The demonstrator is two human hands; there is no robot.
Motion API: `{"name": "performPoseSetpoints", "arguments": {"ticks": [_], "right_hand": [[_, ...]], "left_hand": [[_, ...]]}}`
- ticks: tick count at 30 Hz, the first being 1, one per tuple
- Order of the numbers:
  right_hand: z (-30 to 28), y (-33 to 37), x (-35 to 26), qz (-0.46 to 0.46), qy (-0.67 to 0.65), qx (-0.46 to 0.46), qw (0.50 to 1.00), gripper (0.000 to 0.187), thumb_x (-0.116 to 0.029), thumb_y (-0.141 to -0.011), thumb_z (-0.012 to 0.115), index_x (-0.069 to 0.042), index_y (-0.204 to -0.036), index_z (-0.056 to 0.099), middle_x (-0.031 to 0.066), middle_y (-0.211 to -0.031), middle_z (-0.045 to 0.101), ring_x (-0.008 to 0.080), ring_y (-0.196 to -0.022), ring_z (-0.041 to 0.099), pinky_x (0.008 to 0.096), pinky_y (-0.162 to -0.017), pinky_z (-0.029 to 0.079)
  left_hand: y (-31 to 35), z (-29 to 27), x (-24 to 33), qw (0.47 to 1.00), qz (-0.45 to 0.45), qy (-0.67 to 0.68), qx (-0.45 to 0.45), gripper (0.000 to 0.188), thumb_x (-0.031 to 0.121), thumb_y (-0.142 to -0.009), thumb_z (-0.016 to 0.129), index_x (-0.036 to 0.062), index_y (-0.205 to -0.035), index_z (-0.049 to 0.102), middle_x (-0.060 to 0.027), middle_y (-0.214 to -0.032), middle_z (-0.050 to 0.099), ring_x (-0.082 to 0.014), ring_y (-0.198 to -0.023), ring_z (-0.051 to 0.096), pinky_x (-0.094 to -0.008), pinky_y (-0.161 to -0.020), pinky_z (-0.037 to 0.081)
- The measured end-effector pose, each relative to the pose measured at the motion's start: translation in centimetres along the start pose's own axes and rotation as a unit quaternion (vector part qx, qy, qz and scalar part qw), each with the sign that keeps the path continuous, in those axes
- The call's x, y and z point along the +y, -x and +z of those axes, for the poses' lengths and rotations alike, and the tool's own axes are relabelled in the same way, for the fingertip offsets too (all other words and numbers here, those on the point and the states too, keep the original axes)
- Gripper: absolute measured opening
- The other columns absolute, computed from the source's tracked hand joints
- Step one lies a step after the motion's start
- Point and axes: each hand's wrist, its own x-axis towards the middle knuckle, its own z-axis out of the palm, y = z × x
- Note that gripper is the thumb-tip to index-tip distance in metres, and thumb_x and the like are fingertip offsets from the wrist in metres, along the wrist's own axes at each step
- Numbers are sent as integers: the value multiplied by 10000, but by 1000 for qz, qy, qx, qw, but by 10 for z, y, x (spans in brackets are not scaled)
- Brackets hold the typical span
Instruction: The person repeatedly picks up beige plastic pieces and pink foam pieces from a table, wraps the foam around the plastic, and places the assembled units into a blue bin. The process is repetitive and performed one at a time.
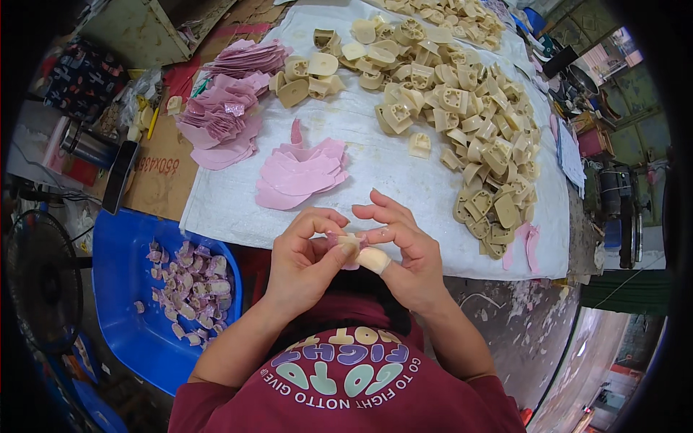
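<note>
Between my hands, above my lap at the table's near edge, is a small beige shoe heel (351, 238) with a pink glittery cover piece (333, 238) against it. My left hand (303, 260) pinches both between thumb and fingers. From the other side, my right hand (413, 260) grips the work with index finger and thumb, its other fingers raised. A pale wrap or cap (373, 259) sits on the right thumb. My fingers hide much of the heel. Just beyond lies a loose stack of pink cut pieces (303, 172).
Beige heels (462, 101) are heaped across the white-covered table (390, 173). Taller pink stacks (224, 115) stand at the far left. A blue basin (115, 303) at lower left holds several pink-covered heels (195, 281). A fan (47, 278) stands left of it.
</note>
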Motion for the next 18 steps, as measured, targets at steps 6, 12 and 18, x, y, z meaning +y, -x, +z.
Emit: {"name": "performPoseSetpoints", "arguments": {"ticks": [6,12,18], "right_hand": [[-4,-1,8,-4,19,-25,999,105,-40,-805,679,-73,-904,667,98,-1128,657,350,-1244,483,444,-1018,387],[-1,-3,7,-58,92,66,992,133,-29,-790,681,-68,-917,677,113,-1166,646,379,-1230,487,436,-1012,397],[17,6,2,-169,216,69,959,234,-47,-772,700,-79,-1003,692,154,-1230,621,406,-1244,474,449,-1014,402]], "left_hand": [[-1,-13,-2,966,97,-233,-48,219,-90,-848,618,0,-1036,554,-113,-1172,513,-161,-913,649,-257,-739,577],[-5,-8,-5,999,6,-38,-5,481,27,-892,631,22,-1327,425,-144,-1273,523,-268,-985,663,-337,-786,578],[-3,-3,3,910,-210,357,-12,595,332,-989,494,89,-1479,258,-163,-1220,551,-276,-1067,619,-442,-900,533]]}}
